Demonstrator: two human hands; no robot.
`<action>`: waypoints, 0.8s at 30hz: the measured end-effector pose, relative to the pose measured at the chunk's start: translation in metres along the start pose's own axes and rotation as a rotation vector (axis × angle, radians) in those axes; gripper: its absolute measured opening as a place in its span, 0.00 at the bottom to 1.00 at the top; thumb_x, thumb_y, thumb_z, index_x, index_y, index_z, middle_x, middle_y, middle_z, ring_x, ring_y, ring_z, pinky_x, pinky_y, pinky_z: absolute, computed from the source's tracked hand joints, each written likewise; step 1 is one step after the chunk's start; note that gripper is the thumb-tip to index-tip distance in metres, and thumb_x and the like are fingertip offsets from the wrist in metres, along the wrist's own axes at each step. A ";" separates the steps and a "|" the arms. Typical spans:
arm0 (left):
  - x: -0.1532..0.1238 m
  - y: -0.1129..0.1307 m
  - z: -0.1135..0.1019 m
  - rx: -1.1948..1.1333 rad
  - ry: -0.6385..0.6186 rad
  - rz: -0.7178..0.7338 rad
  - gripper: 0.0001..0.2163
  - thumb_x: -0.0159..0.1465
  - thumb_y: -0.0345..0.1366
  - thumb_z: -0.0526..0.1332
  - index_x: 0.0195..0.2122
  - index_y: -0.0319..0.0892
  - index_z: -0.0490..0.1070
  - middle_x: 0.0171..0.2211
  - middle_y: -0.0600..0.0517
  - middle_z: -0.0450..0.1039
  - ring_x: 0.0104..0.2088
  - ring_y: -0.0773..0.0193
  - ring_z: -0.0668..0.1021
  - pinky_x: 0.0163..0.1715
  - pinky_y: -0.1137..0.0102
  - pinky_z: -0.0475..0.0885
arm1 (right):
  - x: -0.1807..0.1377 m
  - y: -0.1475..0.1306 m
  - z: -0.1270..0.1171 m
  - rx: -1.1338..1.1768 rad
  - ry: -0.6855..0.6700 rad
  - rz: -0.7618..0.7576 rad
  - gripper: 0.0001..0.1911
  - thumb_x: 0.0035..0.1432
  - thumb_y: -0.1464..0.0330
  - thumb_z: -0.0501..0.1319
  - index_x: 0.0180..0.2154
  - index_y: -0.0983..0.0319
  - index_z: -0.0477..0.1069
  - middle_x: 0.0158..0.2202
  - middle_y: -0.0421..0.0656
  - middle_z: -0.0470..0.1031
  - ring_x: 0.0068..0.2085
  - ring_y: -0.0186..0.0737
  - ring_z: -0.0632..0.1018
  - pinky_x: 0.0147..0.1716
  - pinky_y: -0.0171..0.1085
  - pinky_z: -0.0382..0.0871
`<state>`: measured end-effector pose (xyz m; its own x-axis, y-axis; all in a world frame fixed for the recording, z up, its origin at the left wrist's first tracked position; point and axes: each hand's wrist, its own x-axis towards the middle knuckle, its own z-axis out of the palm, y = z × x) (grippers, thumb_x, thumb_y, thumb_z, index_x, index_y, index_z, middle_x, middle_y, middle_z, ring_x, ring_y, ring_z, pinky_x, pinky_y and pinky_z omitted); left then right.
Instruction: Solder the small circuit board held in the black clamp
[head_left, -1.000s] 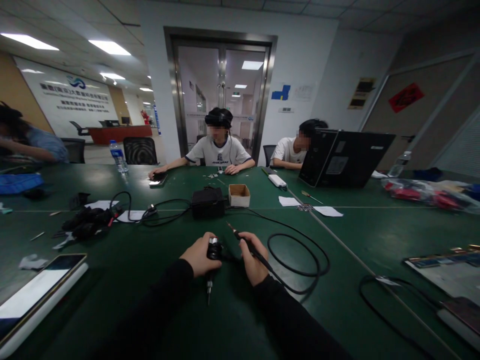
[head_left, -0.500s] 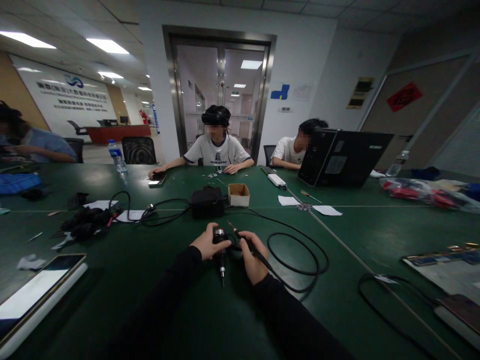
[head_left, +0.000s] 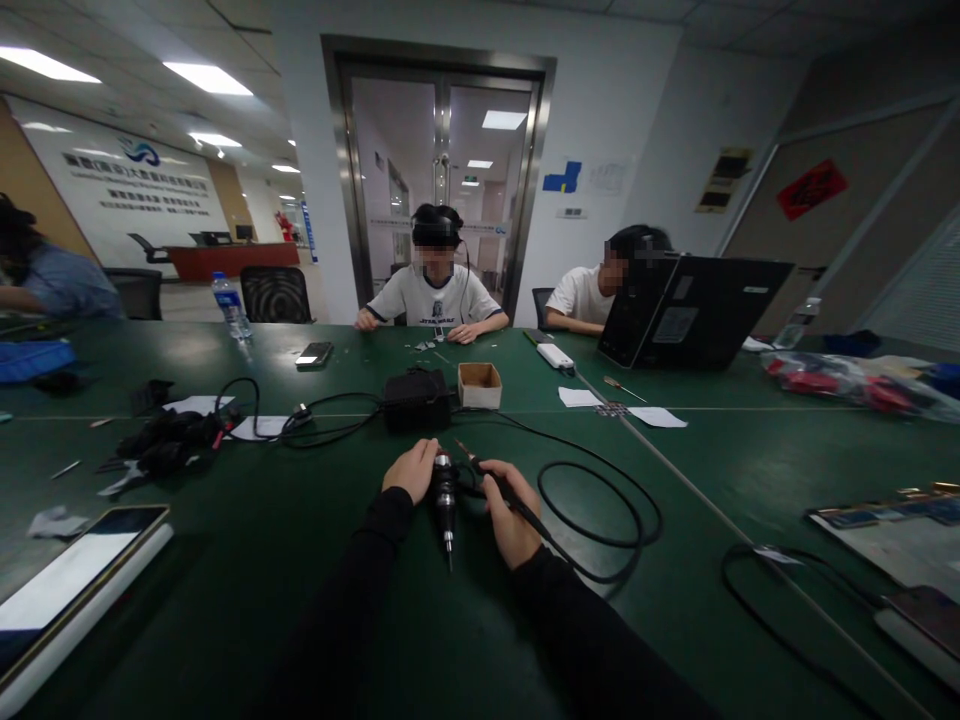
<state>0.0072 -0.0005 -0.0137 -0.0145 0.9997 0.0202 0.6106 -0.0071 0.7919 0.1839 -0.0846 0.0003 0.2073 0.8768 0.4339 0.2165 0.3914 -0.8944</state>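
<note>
My left hand (head_left: 409, 470) is closed round a black electric screwdriver (head_left: 445, 497) with a silver collar, its bit pointing back toward me just above the green table (head_left: 300, 560). My right hand (head_left: 508, 510) grips a thin black pen-shaped tool (head_left: 480, 470) whose pointed tip aims away from me. A black cable (head_left: 600, 520) runs from that tool and loops on the table to the right. Both hands sit close together at the table's middle, in black sleeves.
Beyond the hands stand a black power box (head_left: 417, 400) and a small cardboard box (head_left: 479, 385). A phone (head_left: 79, 570) lies near left, cables and black tools (head_left: 169, 445) farther left, a laptop (head_left: 694, 312) at right. Three people sit across and to the left.
My left hand has slid forward and to the right, turning the electric screwdriver so its bit points straight back at me. The person opposite has drawn a hand off the phone.
</note>
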 end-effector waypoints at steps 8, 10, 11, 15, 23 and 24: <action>0.010 -0.023 0.009 -0.238 0.022 0.126 0.11 0.64 0.43 0.55 0.46 0.48 0.68 0.37 0.53 0.80 0.41 0.58 0.79 0.47 0.65 0.69 | -0.003 0.001 -0.001 -0.046 -0.031 -0.103 0.08 0.60 0.67 0.59 0.39 0.60 0.76 0.37 0.45 0.80 0.39 0.43 0.80 0.37 0.38 0.74; 0.011 -0.026 0.011 -0.307 0.024 0.164 0.12 0.62 0.41 0.58 0.46 0.47 0.67 0.36 0.53 0.80 0.40 0.59 0.80 0.49 0.65 0.70 | -0.004 0.000 -0.001 -0.066 -0.052 -0.155 0.08 0.60 0.68 0.59 0.39 0.60 0.76 0.37 0.44 0.81 0.39 0.43 0.81 0.39 0.38 0.74; 0.011 -0.027 0.011 -0.337 0.024 0.179 0.12 0.62 0.40 0.59 0.46 0.47 0.68 0.36 0.53 0.80 0.41 0.59 0.80 0.49 0.65 0.70 | -0.004 -0.001 -0.001 -0.073 -0.061 -0.183 0.08 0.60 0.69 0.59 0.38 0.60 0.76 0.37 0.44 0.81 0.39 0.42 0.81 0.39 0.38 0.74; 0.008 -0.023 0.008 -0.410 0.011 0.194 0.12 0.60 0.39 0.60 0.45 0.47 0.68 0.38 0.52 0.80 0.41 0.59 0.80 0.50 0.65 0.70 | -0.005 -0.001 0.000 -0.092 -0.083 -0.252 0.08 0.59 0.70 0.59 0.38 0.59 0.77 0.38 0.43 0.81 0.39 0.42 0.81 0.41 0.37 0.74; 0.006 -0.018 0.005 -0.444 0.021 0.198 0.11 0.60 0.37 0.60 0.44 0.46 0.69 0.36 0.52 0.80 0.39 0.60 0.81 0.47 0.65 0.72 | -0.005 -0.002 -0.001 -0.118 -0.121 -0.243 0.08 0.60 0.70 0.59 0.39 0.59 0.77 0.38 0.44 0.81 0.39 0.42 0.81 0.41 0.38 0.74; 0.005 -0.017 0.005 -0.442 0.023 0.201 0.11 0.60 0.37 0.60 0.44 0.45 0.69 0.35 0.52 0.80 0.38 0.60 0.81 0.47 0.65 0.72 | -0.005 -0.002 -0.001 -0.120 -0.126 -0.242 0.08 0.60 0.70 0.59 0.39 0.59 0.77 0.38 0.44 0.81 0.40 0.42 0.81 0.42 0.38 0.74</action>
<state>0.0005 0.0049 -0.0301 0.0482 0.9768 0.2086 0.2089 -0.2141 0.9542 0.1832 -0.0904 0.0002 0.0174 0.7930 0.6090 0.3577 0.5638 -0.7444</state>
